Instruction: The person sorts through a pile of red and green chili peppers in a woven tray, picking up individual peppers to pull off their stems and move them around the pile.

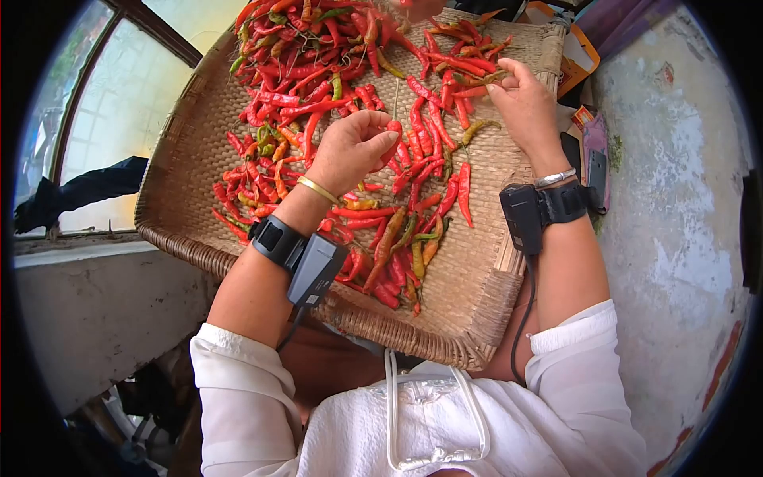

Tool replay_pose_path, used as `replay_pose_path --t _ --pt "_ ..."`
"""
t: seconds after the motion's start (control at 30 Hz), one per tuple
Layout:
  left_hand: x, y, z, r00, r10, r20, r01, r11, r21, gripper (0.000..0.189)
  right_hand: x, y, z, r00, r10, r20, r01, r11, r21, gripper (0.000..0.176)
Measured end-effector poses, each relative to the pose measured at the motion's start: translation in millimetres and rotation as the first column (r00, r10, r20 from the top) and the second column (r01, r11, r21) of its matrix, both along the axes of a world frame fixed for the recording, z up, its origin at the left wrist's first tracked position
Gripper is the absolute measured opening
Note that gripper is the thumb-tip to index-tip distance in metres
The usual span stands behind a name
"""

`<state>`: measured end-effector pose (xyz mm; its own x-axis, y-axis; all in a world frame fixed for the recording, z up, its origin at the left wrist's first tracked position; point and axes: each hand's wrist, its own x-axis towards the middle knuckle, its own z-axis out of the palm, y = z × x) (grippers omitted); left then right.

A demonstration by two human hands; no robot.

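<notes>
A woven basket tray (485, 262) holds many peppers (302, 71), mostly red, with some green and orange ones. Over its middle, my left hand (350, 149) is closed, with a small red pepper (394, 126) showing at its fingertips; the rest of that pepper is hidden. My right hand (526, 102) is at the tray's right side, thumb and forefinger pinched on the greenish stem end of a pepper (494, 78). Red peppers lie just left of those fingertips. Below my left wrist, a cluster of red, yellow and green peppers (385, 246) reaches toward the near rim.
A window (103, 111) with dark cloth (87, 191) on its sill is at the left. Along the right stands a worn wall (668, 191), with a phone (596, 168) and orange packaging (579, 60) beside the tray. A partly cut-off, skin-coloured shape (419, 8) shows at the top edge.
</notes>
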<state>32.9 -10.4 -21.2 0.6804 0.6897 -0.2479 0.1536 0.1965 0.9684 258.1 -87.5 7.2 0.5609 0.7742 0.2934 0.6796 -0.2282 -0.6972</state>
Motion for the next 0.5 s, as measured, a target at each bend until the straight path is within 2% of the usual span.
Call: replay_pose_path --t 0.07,0.1,0.13,0.2,0.23,0.3,0.43,0.5 --pt "-1.1 -1.7 2.1 0.999 -0.027 -0.023 0.026 1.000 -0.007 0.017 -9.5 -2.1 0.9 0.996 0.080 0.042 -0.073 0.988 -0.136 0.028" --pt "-1.3 -2.1 2.9 0.997 -0.053 -0.047 0.053 0.999 -0.014 0.017 -17.1 -3.4 -2.2 0.971 0.196 -0.140 -0.209 0.975 -0.080 0.027" --pt "-0.8 -2.2 1.4 0.998 -0.053 -0.047 0.052 0.999 -0.015 0.017 -26.4 -3.2 0.0 0.970 0.197 -0.140 -0.209 0.975 -0.081 0.027" --pt "0.3 -3.3 -5.4 0.995 -0.098 -0.007 0.099 0.995 0.025 0.018 -45.5 -1.8 5.6 0.762 0.338 -0.552 -0.529 0.816 -0.232 0.023" --pt "0.3 -4.3 -8.5 0.995 -0.099 -0.008 0.099 0.995 0.024 0.018 -53.6 -2.1 5.2 0.762 0.336 -0.553 -0.529 0.816 -0.232 0.023" --pt "0.4 -6.9 -11.8 0.993 -0.119 0.014 0.114 0.976 0.186 0.016 -63.6 -2.9 4.9 0.785 0.443 -0.434 -0.581 0.771 -0.262 0.018" --pt "0.5 -11.5 -10.4 0.993 -0.114 0.002 0.111 0.975 0.195 0.016 -60.8 -1.7 3.1 0.795 0.391 -0.463 -0.538 0.807 -0.243 0.018" --pt "0.8 -13.7 -12.3 0.993 -0.118 0.000 0.110 0.927 0.357 0.018 -59.4 -1.5 -2.5 0.762 0.437 -0.477 -0.593 0.768 -0.244 0.016"
